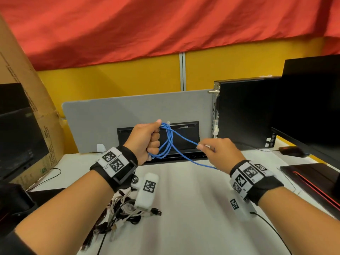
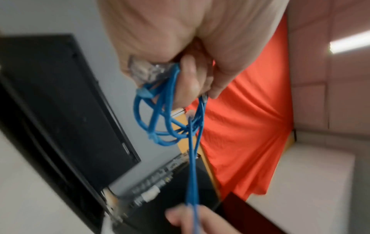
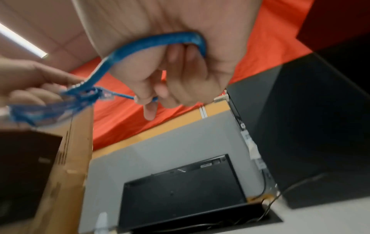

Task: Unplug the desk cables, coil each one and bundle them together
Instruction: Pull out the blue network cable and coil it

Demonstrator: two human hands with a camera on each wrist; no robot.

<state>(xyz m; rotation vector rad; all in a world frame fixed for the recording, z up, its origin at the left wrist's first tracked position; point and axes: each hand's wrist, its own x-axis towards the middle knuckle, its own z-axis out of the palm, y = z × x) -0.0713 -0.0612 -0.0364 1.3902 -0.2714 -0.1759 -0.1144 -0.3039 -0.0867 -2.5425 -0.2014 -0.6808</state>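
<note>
I see a white desk top (image 1: 193, 199) filling the lower head view, with a grey felt divider panel (image 1: 103, 116) standing at its far edge and a black desktop computer tower (image 1: 242, 115) to the right; the black monitor (image 1: 312, 100) beside it is cut off by the frame edge. At the near left lies a tangled pile of white and black cables (image 1: 121, 210), partly hidden under my left forearm, so I cannot count them. Above the desk my left hand (image 1: 145, 140) is clenched round several loops of the thin blue network cable (image 1: 169, 142); the left wrist view is blurred, but a clear plug shows at the fist. My right hand (image 1: 219, 151) pinches the cable's free run between thumb and fingertips, its tail vanishing behind the wrist.
</note>
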